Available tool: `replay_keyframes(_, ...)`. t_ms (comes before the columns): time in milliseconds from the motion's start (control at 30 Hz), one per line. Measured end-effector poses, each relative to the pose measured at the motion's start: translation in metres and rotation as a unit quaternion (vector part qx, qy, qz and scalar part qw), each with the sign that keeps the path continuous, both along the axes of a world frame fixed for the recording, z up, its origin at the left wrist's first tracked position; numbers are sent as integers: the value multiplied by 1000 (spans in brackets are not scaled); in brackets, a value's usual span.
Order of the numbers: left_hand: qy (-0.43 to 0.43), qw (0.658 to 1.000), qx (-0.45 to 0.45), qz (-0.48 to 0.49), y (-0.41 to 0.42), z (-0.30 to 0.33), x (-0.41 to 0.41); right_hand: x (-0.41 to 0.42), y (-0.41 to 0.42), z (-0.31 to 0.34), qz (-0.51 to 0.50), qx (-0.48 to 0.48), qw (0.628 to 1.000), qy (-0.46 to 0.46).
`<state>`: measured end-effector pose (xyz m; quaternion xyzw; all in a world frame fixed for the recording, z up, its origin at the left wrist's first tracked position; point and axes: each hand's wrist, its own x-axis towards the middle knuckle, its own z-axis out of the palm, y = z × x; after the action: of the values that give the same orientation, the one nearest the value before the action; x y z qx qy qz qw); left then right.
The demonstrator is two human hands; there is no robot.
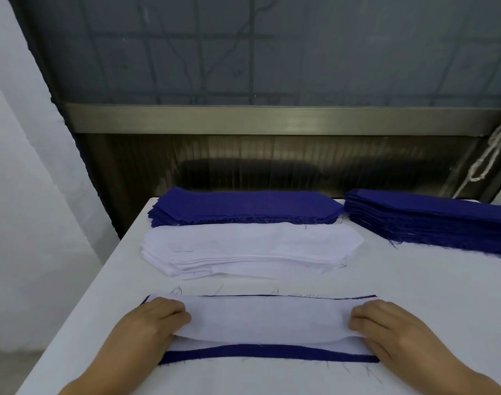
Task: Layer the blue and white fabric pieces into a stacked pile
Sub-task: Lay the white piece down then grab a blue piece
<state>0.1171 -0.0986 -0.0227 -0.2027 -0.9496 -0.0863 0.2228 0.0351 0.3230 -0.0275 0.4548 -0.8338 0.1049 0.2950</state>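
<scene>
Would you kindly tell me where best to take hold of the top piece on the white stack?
Probably the pointed right end of the white stack, coming from the right: the top piece's tip overhangs the layers beneath, so fingers could pinch it alone. The blue stack crowds the far edge.

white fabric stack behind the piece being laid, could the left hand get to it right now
Probably yes: the white fabric stack lies just beyond the left hand with bare table between, though that hand grips the white piece.
</scene>
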Motion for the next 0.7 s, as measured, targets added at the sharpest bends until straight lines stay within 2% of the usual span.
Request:
replay_keyframes(233,-40,998,52,-5,-6,-1,8,7,21,7,-15,40,994,-105)
replay_keyframes(433,-28,999,42,21,-11,8,8,0,26,18,-45,29,992,-112)
replay_keyframes(567,11,997,66,38,-1,21,-17,-21,8,35,-74,-25,983,-164)
replay_keyframes(700,0,994,80,73,33,47,-68,-81,-33,56,-122,-84,962,-228)
